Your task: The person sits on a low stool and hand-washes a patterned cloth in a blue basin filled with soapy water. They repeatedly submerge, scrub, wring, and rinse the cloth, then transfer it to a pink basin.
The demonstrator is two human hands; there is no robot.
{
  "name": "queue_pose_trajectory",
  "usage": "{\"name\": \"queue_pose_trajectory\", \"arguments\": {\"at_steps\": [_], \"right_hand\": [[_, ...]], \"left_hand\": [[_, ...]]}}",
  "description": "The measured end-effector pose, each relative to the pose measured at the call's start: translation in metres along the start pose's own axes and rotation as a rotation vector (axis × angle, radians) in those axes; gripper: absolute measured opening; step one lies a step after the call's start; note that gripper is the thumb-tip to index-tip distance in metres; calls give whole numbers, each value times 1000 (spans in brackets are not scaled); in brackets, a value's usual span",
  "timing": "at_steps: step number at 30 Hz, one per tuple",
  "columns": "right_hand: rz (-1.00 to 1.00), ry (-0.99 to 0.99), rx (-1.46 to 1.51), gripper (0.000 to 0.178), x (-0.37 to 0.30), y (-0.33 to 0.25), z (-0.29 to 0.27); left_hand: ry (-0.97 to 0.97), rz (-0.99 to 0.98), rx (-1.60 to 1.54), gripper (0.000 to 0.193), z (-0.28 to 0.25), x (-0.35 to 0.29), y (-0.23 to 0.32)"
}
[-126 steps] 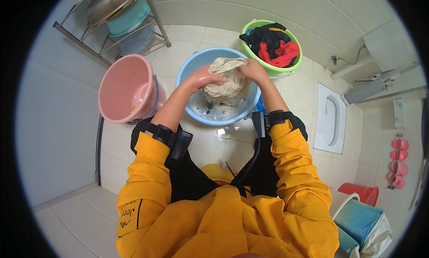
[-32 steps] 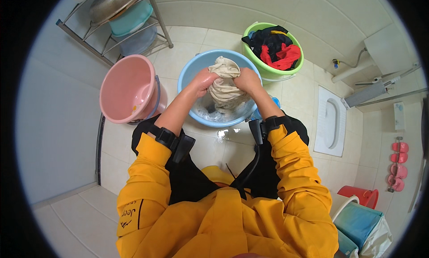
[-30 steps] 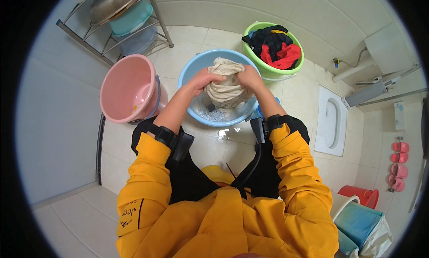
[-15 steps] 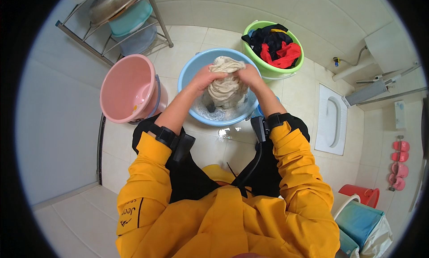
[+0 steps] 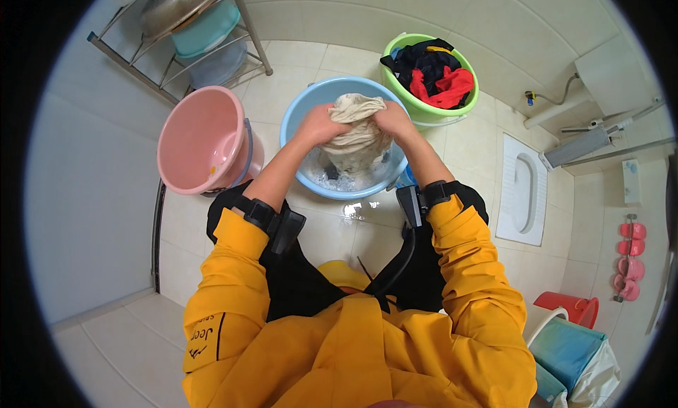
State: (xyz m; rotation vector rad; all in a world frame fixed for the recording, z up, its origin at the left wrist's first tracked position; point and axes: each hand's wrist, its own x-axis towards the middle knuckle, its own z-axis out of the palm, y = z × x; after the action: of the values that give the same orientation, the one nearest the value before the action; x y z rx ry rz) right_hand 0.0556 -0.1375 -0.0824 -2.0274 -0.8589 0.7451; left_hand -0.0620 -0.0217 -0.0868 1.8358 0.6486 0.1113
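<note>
A wet, cream-coloured cloth (image 5: 357, 141) is bunched up between my hands over a light blue basin (image 5: 291, 106). My left hand (image 5: 323, 124) is closed on its left side, and my right hand (image 5: 392, 120) grips its right side. The upper folds stand above the basin's rim, while the lower part hangs down to the sudsy water (image 5: 353, 182). A small dark piece (image 5: 330, 171) shows in the suds under the cloth. My fingertips are partly hidden by the folds.
To the left stands a pink bucket (image 5: 185, 143) with a blue handle. Behind on the right, a green bucket (image 5: 474, 101) holds dark and red clothes (image 5: 452, 89). A metal rack (image 5: 254, 41) with basins is at the back left. A squat toilet (image 5: 521, 189) lies right; water wets the tiles (image 5: 357, 209).
The cloth's top has sunk slightly and its folds have shifted between my hands. Both hands keep their hold in nearly the same place.
</note>
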Motion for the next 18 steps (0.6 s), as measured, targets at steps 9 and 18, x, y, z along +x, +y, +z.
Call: {"name": "queue_pose_trajectory", "arguments": {"at_steps": [9,18], "right_hand": [[125,-69,131,37,4,3,-1],[31,-103,736,26,1,5,-6]], "left_hand": [[188,-14,-577,32,11,8,-6],[176,-48,319,36,-2,2,2]]}}
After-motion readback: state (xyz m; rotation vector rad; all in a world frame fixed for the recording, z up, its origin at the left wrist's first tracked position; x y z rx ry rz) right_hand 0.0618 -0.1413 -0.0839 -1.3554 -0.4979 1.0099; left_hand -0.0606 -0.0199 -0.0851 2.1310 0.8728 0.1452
